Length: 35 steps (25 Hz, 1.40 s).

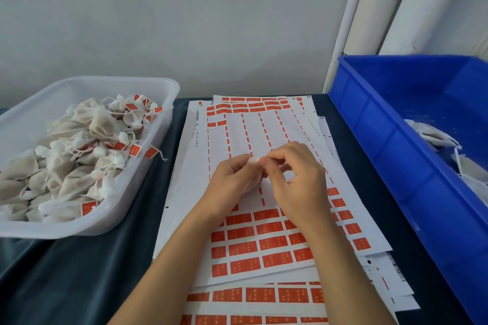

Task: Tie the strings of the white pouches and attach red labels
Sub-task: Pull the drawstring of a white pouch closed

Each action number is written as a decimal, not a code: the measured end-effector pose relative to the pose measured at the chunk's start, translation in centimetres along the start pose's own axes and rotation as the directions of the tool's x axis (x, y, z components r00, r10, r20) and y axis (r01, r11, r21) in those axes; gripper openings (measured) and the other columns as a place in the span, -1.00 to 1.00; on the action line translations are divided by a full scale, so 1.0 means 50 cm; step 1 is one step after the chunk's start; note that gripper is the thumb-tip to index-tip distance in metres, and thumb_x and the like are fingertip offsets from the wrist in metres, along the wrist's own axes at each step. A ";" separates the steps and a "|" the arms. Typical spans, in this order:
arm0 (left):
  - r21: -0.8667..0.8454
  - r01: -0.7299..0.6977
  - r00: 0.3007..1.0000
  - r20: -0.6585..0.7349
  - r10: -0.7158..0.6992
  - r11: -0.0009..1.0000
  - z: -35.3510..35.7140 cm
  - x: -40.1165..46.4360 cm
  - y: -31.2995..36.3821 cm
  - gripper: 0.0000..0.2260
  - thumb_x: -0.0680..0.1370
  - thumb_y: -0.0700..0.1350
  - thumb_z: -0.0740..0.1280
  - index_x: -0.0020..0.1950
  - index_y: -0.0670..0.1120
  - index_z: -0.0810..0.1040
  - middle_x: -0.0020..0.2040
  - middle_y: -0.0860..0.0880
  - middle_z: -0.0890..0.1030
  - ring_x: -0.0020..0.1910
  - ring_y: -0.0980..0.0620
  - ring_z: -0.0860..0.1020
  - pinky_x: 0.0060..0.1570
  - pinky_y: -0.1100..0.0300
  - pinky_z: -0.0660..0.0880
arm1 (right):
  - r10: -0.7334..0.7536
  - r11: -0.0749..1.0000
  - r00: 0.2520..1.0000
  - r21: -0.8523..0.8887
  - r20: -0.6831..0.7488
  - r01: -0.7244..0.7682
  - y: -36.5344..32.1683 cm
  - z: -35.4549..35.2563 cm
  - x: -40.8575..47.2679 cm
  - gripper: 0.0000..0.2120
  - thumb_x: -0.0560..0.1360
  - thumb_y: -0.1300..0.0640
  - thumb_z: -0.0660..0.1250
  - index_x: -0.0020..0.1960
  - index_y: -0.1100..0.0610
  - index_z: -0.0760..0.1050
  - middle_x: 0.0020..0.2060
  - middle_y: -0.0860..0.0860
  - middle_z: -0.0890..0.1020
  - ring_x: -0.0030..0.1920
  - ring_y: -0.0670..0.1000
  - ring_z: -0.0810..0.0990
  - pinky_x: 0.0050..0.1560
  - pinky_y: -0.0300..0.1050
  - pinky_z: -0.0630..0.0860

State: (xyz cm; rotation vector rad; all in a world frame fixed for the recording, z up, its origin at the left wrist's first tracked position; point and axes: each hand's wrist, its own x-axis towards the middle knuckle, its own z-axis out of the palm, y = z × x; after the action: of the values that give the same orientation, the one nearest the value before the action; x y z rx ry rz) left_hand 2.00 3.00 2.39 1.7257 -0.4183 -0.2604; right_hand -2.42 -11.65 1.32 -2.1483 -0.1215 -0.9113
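Note:
Both my hands meet over the sheet of red labels [266, 243]. My left hand [232, 179] curls round a small white pouch [254, 160], of which only the bunched top shows between the fingertips. My right hand [295, 177] pinches at that same top; whether it holds the string I cannot tell. The upper part of the sheet is stripped of labels, while rows of red labels fill its lower part.
A clear plastic tub [158, 87] at the left holds several tied pouches with red labels [87, 155]. A blue crate [396, 119] at the right holds loose white pouches [438, 134]. More label sheets [253, 295] lie stacked below on the dark cloth [79, 272].

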 end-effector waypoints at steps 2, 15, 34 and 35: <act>0.032 -0.030 0.997 0.067 0.028 0.999 -0.002 -0.001 -0.001 -0.68 0.66 0.13 0.26 -0.09 -0.02 0.68 -0.14 -0.08 0.70 -0.10 -0.17 0.69 0.04 -0.11 0.64 | 0.104 0.992 0.994 0.074 0.022 -0.105 -0.002 -0.004 0.004 -0.85 0.60 -0.05 0.35 0.05 0.01 0.61 -0.01 -0.18 0.65 0.04 -0.17 0.61 0.01 -0.48 0.50; 0.361 -0.151 0.984 -0.038 0.176 0.920 0.022 0.001 -0.031 -0.86 0.66 0.06 0.30 -0.09 0.15 0.54 -0.14 0.26 0.62 -0.15 0.20 0.60 -0.22 0.43 0.52 | 0.418 0.849 0.893 0.276 0.168 -0.450 0.014 -0.010 0.008 -0.91 0.58 -0.03 0.41 -0.01 -0.03 0.64 -0.22 -0.21 0.69 -0.19 -0.15 0.71 -0.29 -0.33 0.61; 0.127 0.024 0.969 -0.245 0.008 0.992 0.006 0.021 -0.025 -0.81 0.62 0.07 0.38 -0.09 0.00 0.64 -0.22 0.06 0.68 -0.19 0.09 0.65 -0.22 0.35 0.55 | 0.259 0.963 0.925 -0.003 0.278 -0.269 0.010 0.017 -0.007 -0.95 0.65 0.02 0.32 0.05 -0.13 0.52 -0.11 -0.29 0.57 -0.05 -0.22 0.60 -0.13 -0.46 0.48; 0.117 0.034 0.971 -0.239 -0.005 0.993 0.006 0.021 -0.023 -0.81 0.62 0.07 0.38 -0.09 -0.02 0.64 -0.21 0.03 0.68 -0.18 0.05 0.66 -0.17 0.27 0.58 | 0.259 0.963 0.925 -0.007 0.277 -0.268 0.010 0.018 -0.008 -0.95 0.65 0.02 0.33 0.06 -0.13 0.52 -0.10 -0.29 0.57 -0.05 -0.21 0.60 -0.11 -0.45 0.48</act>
State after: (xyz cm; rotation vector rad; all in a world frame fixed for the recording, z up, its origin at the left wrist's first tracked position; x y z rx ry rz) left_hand 2.98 2.50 1.26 1.8542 -0.2437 -0.0402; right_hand -2.00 -11.30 0.36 -2.1874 0.0168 -0.4505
